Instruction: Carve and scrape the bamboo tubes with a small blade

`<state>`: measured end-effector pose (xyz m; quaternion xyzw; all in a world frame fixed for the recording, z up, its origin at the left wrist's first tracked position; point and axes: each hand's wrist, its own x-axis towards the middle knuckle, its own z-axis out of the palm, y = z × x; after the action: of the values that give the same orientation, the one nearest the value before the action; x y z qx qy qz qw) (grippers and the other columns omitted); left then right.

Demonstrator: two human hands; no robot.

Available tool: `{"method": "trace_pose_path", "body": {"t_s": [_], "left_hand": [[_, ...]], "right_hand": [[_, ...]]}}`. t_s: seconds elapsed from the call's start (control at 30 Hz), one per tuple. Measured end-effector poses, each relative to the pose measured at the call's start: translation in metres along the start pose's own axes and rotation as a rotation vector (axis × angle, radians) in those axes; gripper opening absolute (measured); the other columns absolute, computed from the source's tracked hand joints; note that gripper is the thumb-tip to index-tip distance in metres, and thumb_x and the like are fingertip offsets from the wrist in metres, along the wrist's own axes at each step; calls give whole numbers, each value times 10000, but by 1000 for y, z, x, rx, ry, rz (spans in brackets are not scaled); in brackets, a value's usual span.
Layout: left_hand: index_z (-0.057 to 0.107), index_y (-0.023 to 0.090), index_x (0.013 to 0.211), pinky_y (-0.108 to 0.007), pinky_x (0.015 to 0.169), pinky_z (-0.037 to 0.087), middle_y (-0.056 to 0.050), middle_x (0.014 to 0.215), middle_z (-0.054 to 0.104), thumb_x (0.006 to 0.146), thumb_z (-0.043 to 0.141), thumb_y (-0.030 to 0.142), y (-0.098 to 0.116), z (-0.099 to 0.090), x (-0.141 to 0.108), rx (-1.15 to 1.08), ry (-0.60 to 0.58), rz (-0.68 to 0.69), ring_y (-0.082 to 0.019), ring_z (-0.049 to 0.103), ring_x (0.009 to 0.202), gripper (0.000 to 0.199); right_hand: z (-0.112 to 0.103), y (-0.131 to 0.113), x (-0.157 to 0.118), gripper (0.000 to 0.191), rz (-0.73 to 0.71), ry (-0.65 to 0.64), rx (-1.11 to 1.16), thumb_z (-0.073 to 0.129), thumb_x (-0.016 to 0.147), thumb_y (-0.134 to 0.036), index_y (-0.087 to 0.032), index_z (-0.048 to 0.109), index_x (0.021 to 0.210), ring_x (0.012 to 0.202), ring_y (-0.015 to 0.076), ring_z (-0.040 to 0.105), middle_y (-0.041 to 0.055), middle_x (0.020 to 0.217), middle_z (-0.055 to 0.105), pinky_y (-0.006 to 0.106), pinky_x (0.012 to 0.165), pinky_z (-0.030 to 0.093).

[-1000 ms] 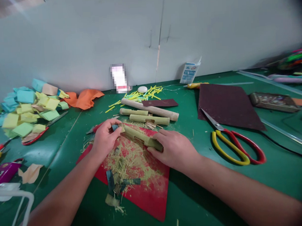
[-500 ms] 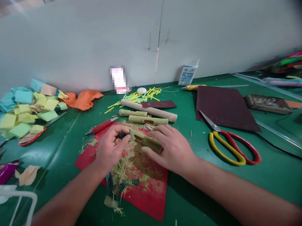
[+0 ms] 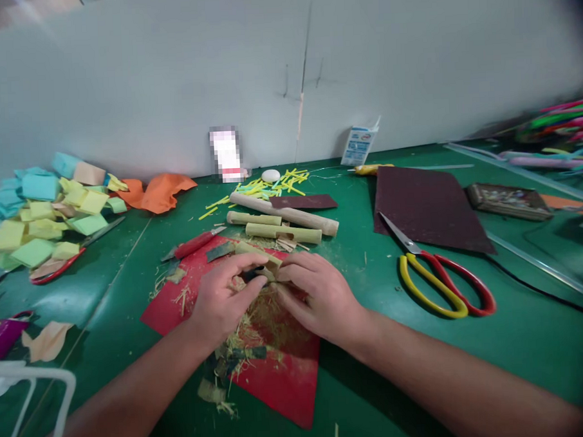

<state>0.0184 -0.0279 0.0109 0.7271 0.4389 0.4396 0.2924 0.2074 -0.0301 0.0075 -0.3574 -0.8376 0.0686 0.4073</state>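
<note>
Over a red sheet [image 3: 292,386] strewn with pale shavings, both hands meet at a notched bamboo piece [image 3: 273,266]. My left hand [image 3: 222,292] pinches a small dark strip [image 3: 253,272] against the bamboo's notch. My right hand [image 3: 317,295] is closed around the bamboo's right part, with its fingers covering much of it. Just behind lie two more notched bamboo pieces [image 3: 292,234] and a longer pale stick [image 3: 320,222]. A red-handled knife [image 3: 193,245] rests at the sheet's upper left edge.
Large scissors [image 3: 436,283] with yellow and red handles lie at right, touching brown sandpaper [image 3: 423,206]. Folded papers [image 3: 40,220] are heaped at left beside orange cloth [image 3: 159,192]. A white frame [image 3: 69,383] stands at lower left. Yellow strips [image 3: 290,183] lie near the wall.
The bamboo piece has shifted left between my hands, and my right hand has closed in toward my left. A dark strip now shows on the red sheet behind my left hand.
</note>
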Motion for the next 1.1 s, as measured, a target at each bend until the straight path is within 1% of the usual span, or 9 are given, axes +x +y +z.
{"method": "trace_pose_path", "body": {"t_s": [0.17,0.43,0.6,0.67,0.73,0.83,0.97,1.03,1.1], "left_hand": [[669,195,967,-236,790,529,-16,934,705,835,644,208,3,-3,0,42,-50,57,-127,648,841,135],[668,195,962,-219,771,494,-8,924,685,842,653,169,4,-4,3,69,-36,180,-109,624,854,124],[666,171,861,-246,770,487,-15,854,657,845,640,131,4,-4,4,17,-41,275,-117,607,835,51],[662,167,841,-252,764,485,-16,839,645,853,626,124,6,-5,4,6,-46,273,-118,598,829,57],[664,168,843,-256,760,484,-17,839,645,856,620,121,7,-5,4,6,-52,265,-120,597,828,66],[667,174,841,-256,734,489,-17,827,650,838,646,126,5,-3,3,-23,-40,267,-123,607,808,53],[668,177,827,-250,722,500,-21,829,656,837,651,147,3,-2,4,-57,-57,232,-125,622,799,36],[677,183,861,-250,754,507,-25,866,670,849,637,160,3,-2,4,-49,-84,216,-128,630,830,48],[680,198,923,-251,791,511,-24,918,687,850,636,172,4,-2,3,-19,-79,186,-129,636,860,89]], "right_hand": [[0,2,-1,107,6,-15,2,516,849,-161,-167,615,809,792,193,586,71,831,656,317,682,439],[-1,2,-1,131,-11,-46,-12,496,830,-128,-165,603,763,767,187,553,71,815,637,307,663,403],[-1,-1,1,157,-23,-73,-53,480,825,-121,-167,586,720,712,180,511,62,766,612,309,617,367],[-1,-2,1,133,-16,-70,-50,494,822,-131,-168,594,743,723,183,520,62,783,619,312,619,371],[0,-3,1,81,6,-47,-21,533,826,-171,-162,613,823,768,194,548,69,829,635,319,649,398],[-1,-4,1,87,1,-1,42,552,839,-192,-159,611,892,802,195,570,73,850,644,323,683,427],[-2,-4,2,121,-32,4,105,492,853,-119,-183,572,789,736,166,538,54,790,623,306,653,419],[-2,-4,2,158,-22,-2,144,477,861,-118,-194,536,736,715,158,516,42,760,604,303,646,416],[-2,-4,2,164,15,8,179,490,869,-137,-199,518,719,715,154,516,34,748,594,299,646,421]]}}
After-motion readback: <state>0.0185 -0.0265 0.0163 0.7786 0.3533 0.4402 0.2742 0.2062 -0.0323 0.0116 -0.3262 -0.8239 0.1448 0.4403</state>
